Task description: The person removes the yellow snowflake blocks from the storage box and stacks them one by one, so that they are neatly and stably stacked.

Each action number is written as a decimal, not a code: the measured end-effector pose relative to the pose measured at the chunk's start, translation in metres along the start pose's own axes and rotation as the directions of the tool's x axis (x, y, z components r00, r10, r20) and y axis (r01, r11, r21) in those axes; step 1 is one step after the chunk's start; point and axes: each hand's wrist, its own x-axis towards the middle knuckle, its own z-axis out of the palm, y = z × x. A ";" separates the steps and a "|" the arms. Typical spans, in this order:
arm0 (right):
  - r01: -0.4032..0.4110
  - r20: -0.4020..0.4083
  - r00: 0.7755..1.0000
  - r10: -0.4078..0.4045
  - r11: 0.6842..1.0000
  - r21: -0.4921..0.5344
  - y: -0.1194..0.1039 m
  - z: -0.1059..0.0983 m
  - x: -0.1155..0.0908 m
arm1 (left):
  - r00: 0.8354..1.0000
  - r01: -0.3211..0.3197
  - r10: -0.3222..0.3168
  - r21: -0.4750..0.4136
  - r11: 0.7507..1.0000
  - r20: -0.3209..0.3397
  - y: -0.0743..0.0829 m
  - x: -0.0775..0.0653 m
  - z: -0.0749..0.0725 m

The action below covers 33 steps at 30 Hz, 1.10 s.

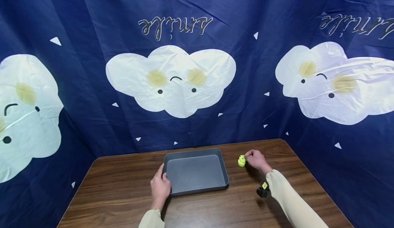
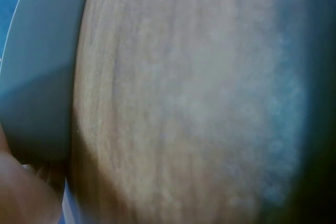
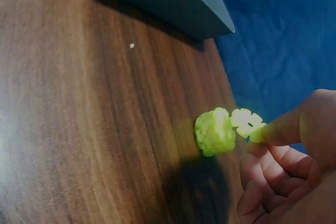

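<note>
Toy [image 1: 241,160] on counter [image 1: 123,187], just left of R hand [image 1: 256,159], prob. pinching its tip; L hand [image 1: 160,187] holds tray [image 1: 197,152] edge.

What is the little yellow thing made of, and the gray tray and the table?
The yellow thing looks like soft foam or a puffy snack: bumpy, matte, with a flower-shaped slice pinched by the right hand. The gray tray looks like matte plastic or coated metal: smooth, even color. The table looks like dark wood or wood-print laminate, showing grain lines.

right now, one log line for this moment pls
left hand: grips grey tray left edge | right hand: pinches yellow-green piece, a second piece beside it | surface: wooden table
</note>
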 end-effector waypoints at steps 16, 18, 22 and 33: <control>-0.058 0.011 0.998 0.058 0.998 0.017 0.014 0.014 0.002 | 1.000 0.004 -0.004 -0.008 1.000 -0.008 0.001 -0.002 -0.001; -0.059 0.003 0.998 0.059 0.998 0.015 0.014 0.015 0.002 | 1.000 0.005 -0.005 -0.009 1.000 -0.008 0.001 -0.002 -0.002; -0.060 -0.005 0.998 0.060 0.998 0.009 0.014 0.016 0.003 | 1.000 0.008 -0.008 -0.009 1.000 0.003 0.002 -0.003 -0.003; -0.061 -0.011 0.998 0.061 0.998 0.006 0.014 0.016 0.000 | 1.000 0.005 -0.005 -0.002 1.000 0.007 0.004 -0.003 -0.002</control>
